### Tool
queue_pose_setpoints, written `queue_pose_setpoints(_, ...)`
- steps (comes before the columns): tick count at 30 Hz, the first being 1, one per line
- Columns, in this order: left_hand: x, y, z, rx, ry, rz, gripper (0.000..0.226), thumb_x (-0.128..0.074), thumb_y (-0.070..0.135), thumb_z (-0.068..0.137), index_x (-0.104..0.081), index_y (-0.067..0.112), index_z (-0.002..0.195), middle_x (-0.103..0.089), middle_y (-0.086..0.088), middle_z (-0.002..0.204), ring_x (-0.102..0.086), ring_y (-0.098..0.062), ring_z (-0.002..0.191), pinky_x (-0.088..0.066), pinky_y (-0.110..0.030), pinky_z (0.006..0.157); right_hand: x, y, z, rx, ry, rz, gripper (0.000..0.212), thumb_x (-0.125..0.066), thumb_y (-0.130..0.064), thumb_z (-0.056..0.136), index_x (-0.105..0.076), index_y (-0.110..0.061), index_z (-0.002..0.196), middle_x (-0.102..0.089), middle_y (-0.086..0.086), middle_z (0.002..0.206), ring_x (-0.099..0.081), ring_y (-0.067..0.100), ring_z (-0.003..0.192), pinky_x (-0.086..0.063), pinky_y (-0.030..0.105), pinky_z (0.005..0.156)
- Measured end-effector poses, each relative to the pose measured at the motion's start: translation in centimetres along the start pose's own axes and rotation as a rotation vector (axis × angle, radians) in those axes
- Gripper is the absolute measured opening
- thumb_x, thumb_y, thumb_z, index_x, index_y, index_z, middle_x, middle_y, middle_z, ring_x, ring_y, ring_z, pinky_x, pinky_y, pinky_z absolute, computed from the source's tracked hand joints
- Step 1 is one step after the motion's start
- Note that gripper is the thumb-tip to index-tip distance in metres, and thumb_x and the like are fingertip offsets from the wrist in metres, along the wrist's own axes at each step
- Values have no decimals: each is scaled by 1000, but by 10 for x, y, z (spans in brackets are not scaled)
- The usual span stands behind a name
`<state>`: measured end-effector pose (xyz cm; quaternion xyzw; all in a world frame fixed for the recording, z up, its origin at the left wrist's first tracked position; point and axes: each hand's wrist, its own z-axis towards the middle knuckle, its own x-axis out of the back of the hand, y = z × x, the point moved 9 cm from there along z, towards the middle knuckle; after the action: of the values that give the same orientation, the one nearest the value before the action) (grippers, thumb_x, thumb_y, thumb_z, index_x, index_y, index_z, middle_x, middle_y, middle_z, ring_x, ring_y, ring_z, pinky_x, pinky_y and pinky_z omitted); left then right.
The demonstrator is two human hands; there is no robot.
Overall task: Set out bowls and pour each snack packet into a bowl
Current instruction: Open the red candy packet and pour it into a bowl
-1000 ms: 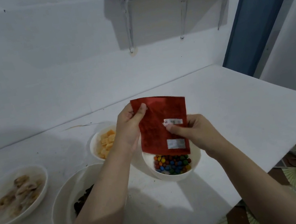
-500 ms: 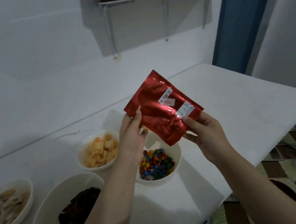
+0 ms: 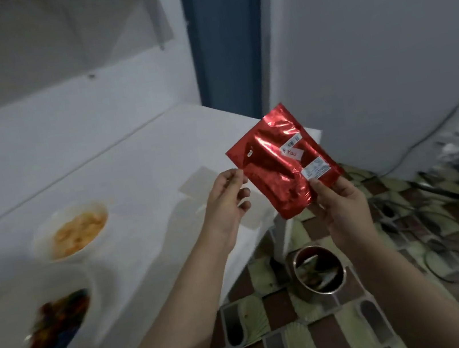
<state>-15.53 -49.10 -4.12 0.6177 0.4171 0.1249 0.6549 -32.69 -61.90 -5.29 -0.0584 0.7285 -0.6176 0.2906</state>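
Observation:
A shiny red foil packet [image 3: 277,160] with white labels hangs in the air past the table's right edge. My right hand [image 3: 338,204] grips its lower right corner. My left hand [image 3: 226,201] pinches its left edge with thumb and forefinger. On the white table [image 3: 143,169] at the left stand a white bowl of coloured candies [image 3: 56,324] and, behind it, a white bowl of orange-yellow snack pieces [image 3: 71,229]. Both bowls are blurred.
A round metal bin [image 3: 318,271] with crumpled wrappers stands on the patterned floor below my right hand, beside the table's corner. A flat pale sheet [image 3: 200,184] lies on the table near my left hand. A blue door frame [image 3: 224,36] rises behind.
The view has swung right. The red packet moved from above the candy bowl to beyond the table's right edge, above the floor bin. Both hands still hold it.

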Motion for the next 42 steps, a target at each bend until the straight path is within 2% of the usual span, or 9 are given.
queue_pose_setpoints(7,-98,-135,33,211,-35,93,7,-53,16,99,-59,16,95,-56,6,74,-48,-7,64,-37,-22,57,156,35,43,-118,228,-66,21,-63,-7,94,-67,-9,114,-73,15,110,-73,28,95,-59,32,70)
queue_pose_setpoints(12,-110,-240,52,381,-55,279,10,-55,19,98,-61,21,89,-58,9,73,-50,-7,64,-39,-24,58,242,104,57,-268,423,-147,17,-63,-5,94,-69,-16,105,-73,13,107,-72,27,92,-58,27,65)
queue_pose_setpoints(18,-79,-365,102,509,-50,454,10,-54,22,98,-62,24,93,-56,3,79,-50,-9,68,-40,-21,57,328,240,89,-415,581,-350,11,-68,-19,90,-75,-26,84,-77,8,88,-75,28,84,-61,50,78)
queue_pose_setpoints(23,-31,-490,153,530,-36,538,13,-51,20,99,-62,17,105,-57,2,85,-50,-8,68,-40,-20,56,389,399,148,-497,547,-588,17,-65,-39,80,-69,-27,69,-74,7,77,-73,31,78,-61,52,74)
queue_pose_setpoints(28,15,-611,197,544,-29,583,14,-51,23,99,-61,17,106,-58,-3,89,-53,-12,76,-43,-24,64,417,516,206,-522,512,-778,37,-64,-38,91,-71,-4,106,-72,17,94,-69,34,92,-58,43,79)
queue_pose_setpoints(31,15,-646,215,521,-50,574,13,-50,23,100,-60,18,106,-62,-3,98,-58,-14,86,-45,-25,69,422,547,220,-530,544,-779,41,-53,-38,99,-63,-5,122,-68,17,108,-64,34,104,-52,36,81)
queue_pose_setpoints(34,-2,-639,220,490,-71,570,11,-50,24,100,-60,22,105,-66,1,105,-62,-14,96,-47,-25,74,410,526,224,-420,584,-755,36,-43,-33,103,-60,-12,127,-67,9,114,-63,29,109,-52,37,88)
queue_pose_setpoints(38,-50,-561,210,365,-81,576,12,-47,21,101,-58,21,101,-67,3,104,-63,-15,101,-51,-29,84,360,415,221,-152,598,-705,25,-42,-33,104,-61,-18,101,-67,-3,89,-64,15,84,-43,27,63)
queue_pose_setpoints(42,-111,-433,182,194,-118,510,11,-49,24,100,-59,27,97,-67,9,96,-64,-13,95,-52,-28,83,285,262,204,147,518,-600,23,-43,-28,104,-55,-16,89,-62,-3,76,-61,19,70,-53,42,62)
